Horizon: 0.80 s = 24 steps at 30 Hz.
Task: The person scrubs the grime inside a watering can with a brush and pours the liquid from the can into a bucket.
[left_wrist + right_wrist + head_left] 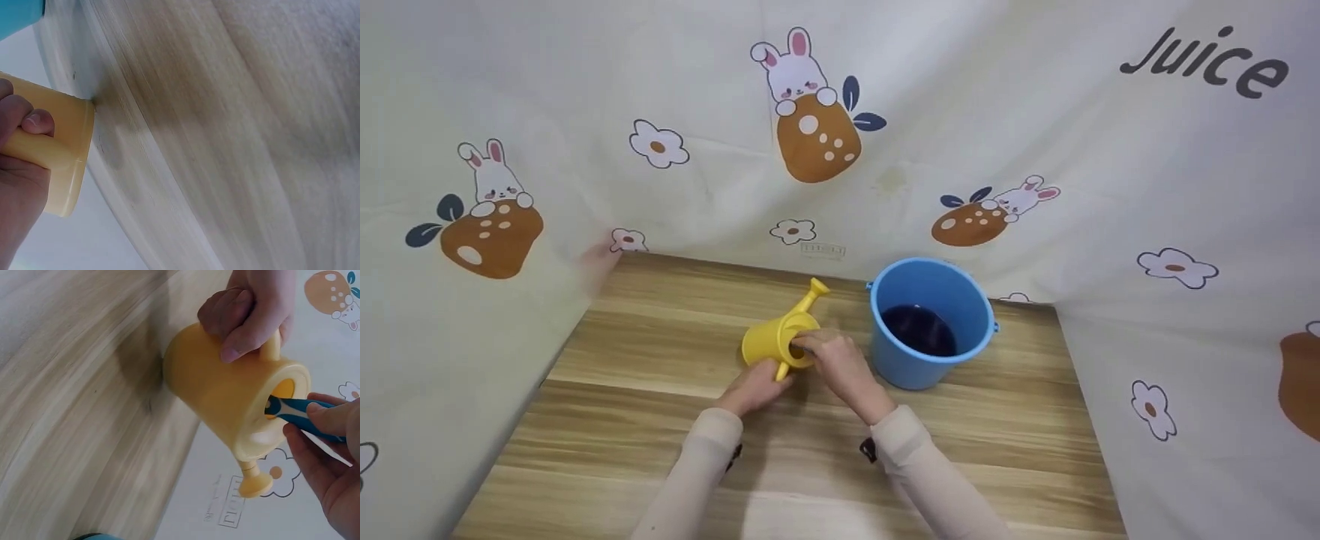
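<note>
A yellow watering can (765, 341) is tipped over the wooden tabletop, its round mouth turned toward my right hand. My left hand (757, 386) grips the can's handle, fingers curled round it in the left wrist view. In the right wrist view, my right hand (332, 455) pinches a teal-and-white handled tool (306, 417) between thumb and fingers. One end of this tool goes through the can's mouth, and whatever is on that end is hidden inside. The can's spout (810, 294) points away from me.
A blue bucket (894, 367) with dark liquid (919, 330) at its bottom stands right of the can. The wooden tabletop (622, 330) is bordered by a pale cloth (697, 187) printed with rabbits and flowers, at the back and both sides.
</note>
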Available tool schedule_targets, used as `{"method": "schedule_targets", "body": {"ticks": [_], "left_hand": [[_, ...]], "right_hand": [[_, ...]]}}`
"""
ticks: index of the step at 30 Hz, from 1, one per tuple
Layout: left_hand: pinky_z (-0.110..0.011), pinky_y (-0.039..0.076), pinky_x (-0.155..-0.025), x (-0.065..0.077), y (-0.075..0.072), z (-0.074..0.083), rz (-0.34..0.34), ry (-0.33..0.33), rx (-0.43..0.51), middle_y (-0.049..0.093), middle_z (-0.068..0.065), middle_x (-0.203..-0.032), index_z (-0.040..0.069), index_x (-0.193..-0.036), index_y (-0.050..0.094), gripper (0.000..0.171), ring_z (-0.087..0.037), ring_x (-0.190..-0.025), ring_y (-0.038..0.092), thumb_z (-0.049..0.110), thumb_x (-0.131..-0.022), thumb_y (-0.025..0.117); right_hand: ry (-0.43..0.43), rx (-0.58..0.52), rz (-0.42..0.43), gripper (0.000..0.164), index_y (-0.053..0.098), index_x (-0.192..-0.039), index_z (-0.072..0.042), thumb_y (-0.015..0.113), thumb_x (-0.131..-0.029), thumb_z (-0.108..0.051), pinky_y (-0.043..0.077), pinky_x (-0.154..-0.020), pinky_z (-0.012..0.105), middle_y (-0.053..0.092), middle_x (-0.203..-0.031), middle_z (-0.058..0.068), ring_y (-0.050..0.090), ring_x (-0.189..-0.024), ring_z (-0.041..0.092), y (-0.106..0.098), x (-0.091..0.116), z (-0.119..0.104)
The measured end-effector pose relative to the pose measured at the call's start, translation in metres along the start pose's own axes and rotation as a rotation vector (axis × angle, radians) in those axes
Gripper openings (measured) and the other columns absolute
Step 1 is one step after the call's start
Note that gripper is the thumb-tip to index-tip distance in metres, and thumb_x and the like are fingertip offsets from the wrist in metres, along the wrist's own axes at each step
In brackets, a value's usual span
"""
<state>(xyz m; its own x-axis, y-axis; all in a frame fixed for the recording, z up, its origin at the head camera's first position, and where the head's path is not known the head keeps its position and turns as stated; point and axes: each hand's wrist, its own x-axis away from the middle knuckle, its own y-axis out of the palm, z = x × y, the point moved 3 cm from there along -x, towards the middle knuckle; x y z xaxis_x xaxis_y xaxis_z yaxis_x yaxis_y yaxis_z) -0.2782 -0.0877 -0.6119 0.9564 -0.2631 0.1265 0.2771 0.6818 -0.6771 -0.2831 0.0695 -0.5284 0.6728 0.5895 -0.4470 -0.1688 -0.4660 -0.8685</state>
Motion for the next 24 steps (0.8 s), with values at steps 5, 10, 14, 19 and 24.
{"method": "schedule_targets", "body": {"ticks": [5,10,14,19,24], "left_hand": [[-0.032,0.042,-0.069,0.0,0.0,-0.001,-0.013,-0.024,0.027,0.051,0.004,-0.075,0.009,-0.106,0.065,0.016,-0.013,-0.069,0.049,0.02,-0.095,0.061],[-0.03,0.039,-0.064,-0.002,-0.001,-0.002,-0.022,-0.013,0.029,0.047,0.004,-0.071,0.01,-0.095,0.063,0.01,-0.013,-0.064,0.046,0.02,-0.095,0.061],[-0.028,0.037,-0.059,-0.003,-0.001,-0.004,-0.029,-0.005,0.023,0.045,0.004,-0.068,0.012,-0.084,0.057,0.014,-0.012,-0.06,0.043,0.02,-0.095,0.059],[-0.028,0.037,-0.061,-0.002,0.0,-0.005,-0.037,-0.004,0.001,0.046,0.005,-0.07,0.013,-0.087,0.057,0.011,-0.012,-0.062,0.044,0.021,-0.095,0.059],[-0.03,0.038,-0.063,-0.001,0.0,-0.003,-0.035,-0.012,-0.02,0.046,0.005,-0.072,0.013,-0.09,0.059,0.01,-0.013,-0.065,0.045,0.022,-0.094,0.06]], "right_hand": [[-0.054,0.058,-0.029,0.031,0.076,-0.111,-0.016,0.066,-0.088,0.003,0.056,-0.09,0.031,0.075,-0.113,-0.001,0.07,-0.107,0.017,-0.001,0.003,0.0],[-0.053,0.085,-0.108,0.03,0.077,-0.109,-0.018,0.064,-0.09,0.001,0.058,-0.083,0.031,0.075,-0.11,-0.005,0.071,-0.101,0.016,-0.006,0.002,-0.002],[-0.025,0.062,-0.178,0.034,0.077,-0.108,-0.018,0.06,-0.09,0.005,0.058,-0.079,0.032,0.075,-0.109,-0.007,0.072,-0.097,0.016,-0.01,0.0,-0.004],[0.023,0.0,-0.247,0.027,0.078,-0.106,-0.016,0.062,-0.091,0.001,0.058,-0.082,0.032,0.076,-0.108,-0.004,0.072,-0.1,0.017,-0.014,-0.004,-0.005],[0.071,-0.071,-0.283,0.019,0.077,-0.107,-0.014,0.064,-0.094,-0.008,0.057,-0.086,0.032,0.076,-0.107,-0.001,0.071,-0.102,0.018,-0.016,-0.008,-0.003]]}}
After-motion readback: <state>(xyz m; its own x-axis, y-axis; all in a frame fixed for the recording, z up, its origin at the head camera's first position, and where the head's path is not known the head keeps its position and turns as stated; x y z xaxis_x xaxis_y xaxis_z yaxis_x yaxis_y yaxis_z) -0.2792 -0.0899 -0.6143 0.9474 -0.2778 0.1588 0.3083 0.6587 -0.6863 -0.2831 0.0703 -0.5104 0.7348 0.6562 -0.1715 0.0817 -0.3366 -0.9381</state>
